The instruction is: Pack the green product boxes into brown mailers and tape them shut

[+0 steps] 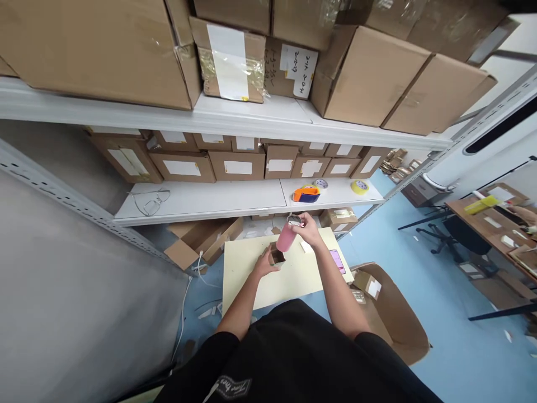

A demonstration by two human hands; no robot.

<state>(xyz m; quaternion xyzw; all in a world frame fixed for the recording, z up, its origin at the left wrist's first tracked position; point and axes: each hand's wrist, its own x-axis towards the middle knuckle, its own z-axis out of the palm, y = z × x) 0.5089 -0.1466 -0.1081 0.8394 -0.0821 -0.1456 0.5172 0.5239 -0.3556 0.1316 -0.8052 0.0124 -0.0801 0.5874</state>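
Observation:
In my right hand (pixel 307 228) is a pink tumbler (pixel 286 237) with a metal rim, held by its top and tilted. Its lower end is just over the opening of a small cardboard box (pixel 277 254). My left hand (pixel 264 263) grips that box from the left, above the pale yellow table (pixel 243 280). A small white item (pixel 306 246) rests on the table behind my right wrist. Farther right on the table lies a phone (pixel 337 261) with a lit pinkish screen.
Labelled cartons (pixel 238 166) line the shelf ahead, with an orange and blue tape dispenser (pixel 306 194), yellow tape (pixel 359 186) and glasses (pixel 151 202) near its edge. An open carton (pixel 205 238) stands left of the table, a large one (pixel 394 308) right. Another person's hand (pixel 524 214) shows far right.

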